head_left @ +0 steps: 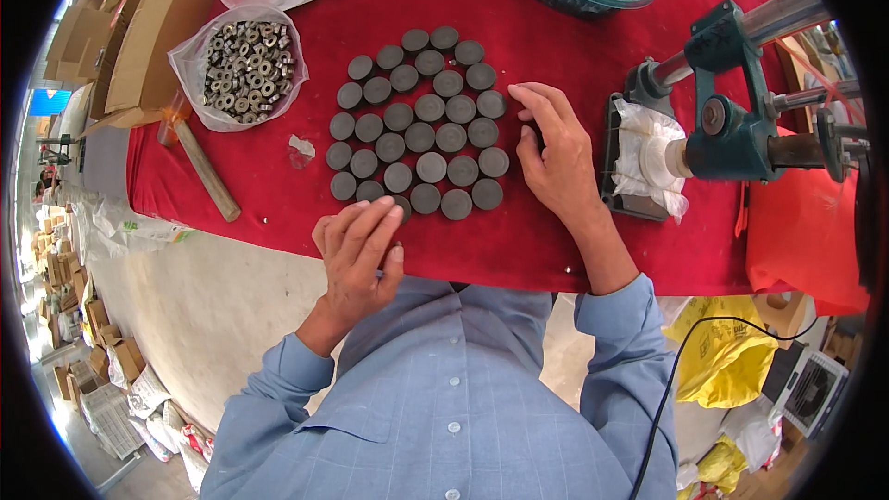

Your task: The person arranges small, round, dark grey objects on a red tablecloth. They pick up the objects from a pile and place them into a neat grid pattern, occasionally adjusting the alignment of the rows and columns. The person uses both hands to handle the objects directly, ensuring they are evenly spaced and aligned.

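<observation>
Several dark grey round discs (419, 137) lie flat in close rows on a red cloth. My left hand (356, 250) reaches to the near edge of this group, its fingertips on a disc (401, 208) that they partly cover. The fingers of that hand are stretched out side by side, with the thumb apart. My right hand (556, 143) hovers or rests at the right edge of the group, beside the outermost discs. Its fingers are spread and slightly bent, and nothing shows between them.
A clear bag of small metal bearings (248, 69) stands at the far left, near a wooden-handled hammer (206, 169) and a cardboard box (157, 46). A green bowl (593, 2) of black discs sits at the back. On the right stands a green bench press (732, 120).
</observation>
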Available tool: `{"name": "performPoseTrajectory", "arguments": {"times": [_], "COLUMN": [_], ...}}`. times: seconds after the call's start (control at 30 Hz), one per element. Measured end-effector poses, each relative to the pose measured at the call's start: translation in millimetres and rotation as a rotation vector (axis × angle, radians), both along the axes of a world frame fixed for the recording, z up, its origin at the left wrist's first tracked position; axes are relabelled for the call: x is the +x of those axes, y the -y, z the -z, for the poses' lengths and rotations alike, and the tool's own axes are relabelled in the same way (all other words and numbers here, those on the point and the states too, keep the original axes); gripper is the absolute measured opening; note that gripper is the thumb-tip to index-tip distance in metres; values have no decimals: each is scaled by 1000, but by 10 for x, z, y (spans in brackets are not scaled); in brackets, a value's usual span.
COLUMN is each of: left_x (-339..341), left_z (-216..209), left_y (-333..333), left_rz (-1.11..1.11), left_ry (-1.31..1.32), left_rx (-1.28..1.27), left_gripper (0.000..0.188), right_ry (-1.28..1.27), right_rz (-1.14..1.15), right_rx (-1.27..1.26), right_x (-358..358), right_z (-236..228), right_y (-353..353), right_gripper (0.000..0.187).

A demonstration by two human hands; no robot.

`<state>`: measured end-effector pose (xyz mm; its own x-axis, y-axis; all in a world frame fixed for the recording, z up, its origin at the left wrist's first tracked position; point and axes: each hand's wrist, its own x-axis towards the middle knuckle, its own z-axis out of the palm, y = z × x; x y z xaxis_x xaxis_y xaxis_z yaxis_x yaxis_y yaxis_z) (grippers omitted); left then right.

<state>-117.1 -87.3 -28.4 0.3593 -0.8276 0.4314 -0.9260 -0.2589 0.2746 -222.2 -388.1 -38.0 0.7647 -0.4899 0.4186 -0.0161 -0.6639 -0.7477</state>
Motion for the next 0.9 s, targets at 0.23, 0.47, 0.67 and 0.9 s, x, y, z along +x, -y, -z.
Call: {"name": "performPoseTrajectory", "arguments": {"times": [0.23,0.47,0.67,0.9], "left_x": [210,259,254,239], "left_z": [-4,18,140,192], "left_y": [-136,-143,-100,-91], "left_rz": [-134,-168,-209,-230], "left_ry": [11,-58,42,88], "left_rx": [42,22,-38,-87], "left_gripper": [59,64,64,59], "right_ry": [25,18,78,-109], "right_rz": [-3,-187,-220,-180], "right_rx": [31,-2,-212,-349], "right_x": [-4,-100,-152,-404], "right_z": [-21,-142,-222,-365], "right_y": [5,49,77,-149], "right_gripper": [50,32,28,43]}}
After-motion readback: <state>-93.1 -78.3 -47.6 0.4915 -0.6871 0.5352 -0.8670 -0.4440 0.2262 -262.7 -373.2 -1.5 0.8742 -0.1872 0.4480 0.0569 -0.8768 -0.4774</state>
